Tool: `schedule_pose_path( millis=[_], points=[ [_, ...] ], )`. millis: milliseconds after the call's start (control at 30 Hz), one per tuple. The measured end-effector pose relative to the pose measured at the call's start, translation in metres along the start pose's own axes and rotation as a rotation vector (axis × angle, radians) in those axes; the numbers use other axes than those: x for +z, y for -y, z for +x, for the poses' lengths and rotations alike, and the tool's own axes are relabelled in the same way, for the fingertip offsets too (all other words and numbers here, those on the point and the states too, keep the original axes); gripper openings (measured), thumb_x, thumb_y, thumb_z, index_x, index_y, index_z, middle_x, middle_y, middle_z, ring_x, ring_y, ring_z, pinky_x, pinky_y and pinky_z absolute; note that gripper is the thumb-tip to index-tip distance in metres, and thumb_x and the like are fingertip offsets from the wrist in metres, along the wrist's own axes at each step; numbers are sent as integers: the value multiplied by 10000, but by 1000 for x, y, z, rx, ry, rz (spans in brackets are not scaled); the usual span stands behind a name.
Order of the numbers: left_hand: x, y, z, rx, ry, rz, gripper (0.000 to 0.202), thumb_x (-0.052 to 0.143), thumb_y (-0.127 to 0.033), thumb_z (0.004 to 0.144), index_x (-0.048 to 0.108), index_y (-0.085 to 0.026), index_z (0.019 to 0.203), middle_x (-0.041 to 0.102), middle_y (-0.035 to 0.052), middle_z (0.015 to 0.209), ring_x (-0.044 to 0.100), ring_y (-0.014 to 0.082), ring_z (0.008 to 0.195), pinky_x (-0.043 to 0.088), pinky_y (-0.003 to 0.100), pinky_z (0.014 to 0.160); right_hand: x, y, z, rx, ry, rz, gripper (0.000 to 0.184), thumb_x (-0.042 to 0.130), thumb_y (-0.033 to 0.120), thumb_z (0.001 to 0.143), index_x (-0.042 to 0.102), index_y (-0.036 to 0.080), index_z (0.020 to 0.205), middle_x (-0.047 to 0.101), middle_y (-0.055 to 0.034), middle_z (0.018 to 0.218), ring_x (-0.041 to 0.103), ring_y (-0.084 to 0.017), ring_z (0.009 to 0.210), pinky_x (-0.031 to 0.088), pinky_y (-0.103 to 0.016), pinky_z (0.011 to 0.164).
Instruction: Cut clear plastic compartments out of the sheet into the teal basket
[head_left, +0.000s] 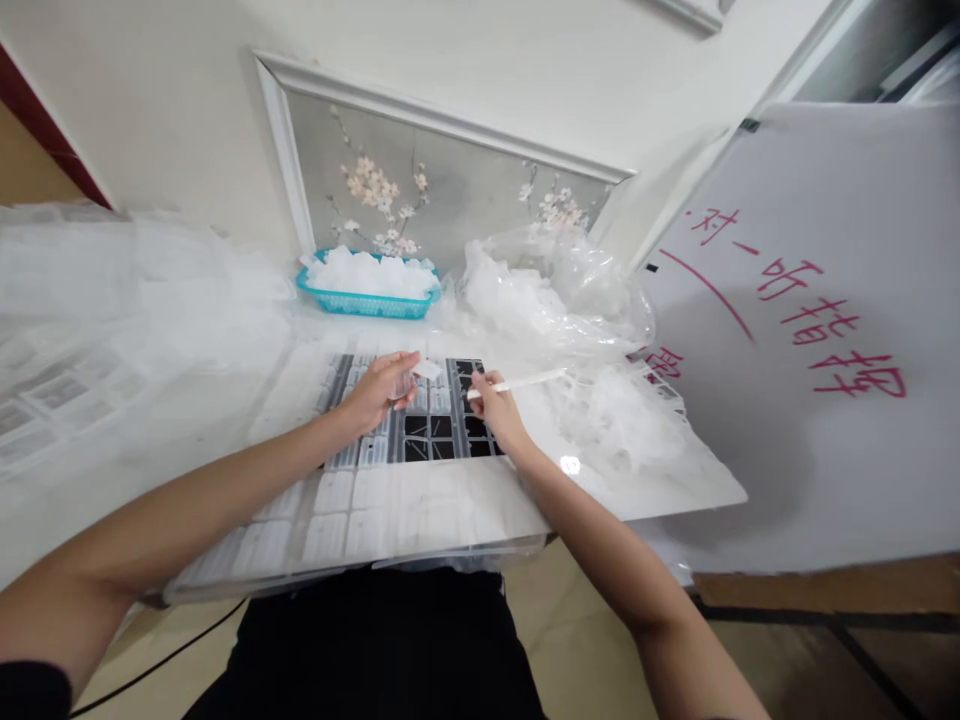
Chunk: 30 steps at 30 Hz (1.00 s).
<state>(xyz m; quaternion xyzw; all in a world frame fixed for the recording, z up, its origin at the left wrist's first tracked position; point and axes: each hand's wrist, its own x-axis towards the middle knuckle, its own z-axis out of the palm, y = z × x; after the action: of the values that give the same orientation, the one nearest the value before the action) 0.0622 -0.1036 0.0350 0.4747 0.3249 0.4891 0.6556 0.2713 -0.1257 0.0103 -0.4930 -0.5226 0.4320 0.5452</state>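
Observation:
My left hand [381, 388] is closed around a small clear plastic case [409, 382], held just above a black tray [442, 430] with rows of compartments. My right hand [491, 400] pinches a thin white stick-like tool [521, 382] that points right and slightly up, its near end close to the case. Some tray compartments hold small clear cases; others show bare black with thin parts inside. Both hands hover over the tray's far half.
A teal basket [367, 300] heaped with clear pieces stands at the back. Crumpled clear plastic bags [577, 330] lie to the right. A white board with red writing [810, 330] leans at right. Stacked translucent trays [67, 390] fill the left.

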Motion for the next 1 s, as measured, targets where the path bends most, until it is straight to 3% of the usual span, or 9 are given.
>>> schedule_pose_path(
  millis=[100, 233, 333, 400, 533, 667, 733, 900, 1000],
  points=[
    [-3, 1, 4, -29, -16, -91, 366, 708, -481, 771, 596, -132, 775, 599, 29, 618, 565, 121, 473, 341, 188, 347, -4, -15, -11, -39, -52, -55, 370, 600, 535, 851, 459, 225, 705, 535, 66, 522, 494, -94, 452, 376, -209, 451],
    [-6, -6, 6, -88, -99, -154, 350, 751, -411, 723, 600, -154, 906, 700, 74, 906, 691, 189, 654, 487, 232, 463, -3, -19, -16, 15, -45, -114, 340, 646, 496, 808, 457, 229, 716, 612, 44, 543, 530, -112, 423, 385, -217, 411],
    [-6, -12, 8, -52, -95, -41, 333, 806, -294, 648, 533, -156, 781, 679, 36, 802, 700, 190, 691, 517, 243, 574, 0, -19, -14, 40, -22, -135, 338, 694, 448, 758, 443, 230, 693, 627, 39, 528, 547, -121, 417, 416, -222, 412],
    [-5, -16, 12, -4, -46, 71, 349, 811, -245, 623, 525, -168, 807, 637, -2, 697, 681, 178, 654, 495, 244, 587, 2, -21, -13, 41, -23, -143, 340, 710, 434, 737, 441, 231, 686, 639, 34, 532, 564, -126, 427, 437, -225, 421],
    [0, -20, 28, 79, 167, 506, 435, 769, -227, 649, 617, -186, 1054, 622, -20, 711, 568, 127, 510, 416, 253, 551, 4, -23, -12, 43, -31, -170, 346, 713, 433, 732, 436, 231, 682, 652, 29, 541, 580, -130, 433, 444, -227, 424],
    [10, -18, 41, 287, 327, 1247, 191, 723, -238, 696, 735, -208, 884, 672, 33, 823, 611, 194, 746, 385, 271, 654, 5, -24, -12, 34, -27, -170, 349, 699, 429, 748, 418, 234, 675, 647, 29, 546, 587, -136, 444, 449, -233, 434],
    [16, -15, 40, 341, 420, 1491, 174, 700, -291, 743, 748, -235, 901, 696, 49, 927, 623, 229, 842, 375, 278, 668, 6, -26, -12, 18, -18, -171, 342, 679, 411, 762, 401, 236, 668, 635, 33, 546, 591, -140, 454, 449, -236, 441],
    [30, 1, 27, 419, 579, 1814, 197, 579, -277, 849, 741, -188, 918, 684, 102, 944, 635, 224, 760, 363, 285, 610, 6, -31, -11, -49, 21, -246, 260, 593, 298, 775, 374, 241, 647, 578, 52, 512, 575, -145, 458, 413, -235, 445],
    [28, 12, 25, 465, 597, 1780, 163, 565, -174, 824, 725, -165, 791, 676, 100, 935, 624, 187, 707, 380, 280, 625, 4, -31, -10, -77, 40, -298, 249, 579, 265, 753, 363, 242, 631, 546, 58, 491, 566, -147, 467, 398, -236, 457]
  ],
)
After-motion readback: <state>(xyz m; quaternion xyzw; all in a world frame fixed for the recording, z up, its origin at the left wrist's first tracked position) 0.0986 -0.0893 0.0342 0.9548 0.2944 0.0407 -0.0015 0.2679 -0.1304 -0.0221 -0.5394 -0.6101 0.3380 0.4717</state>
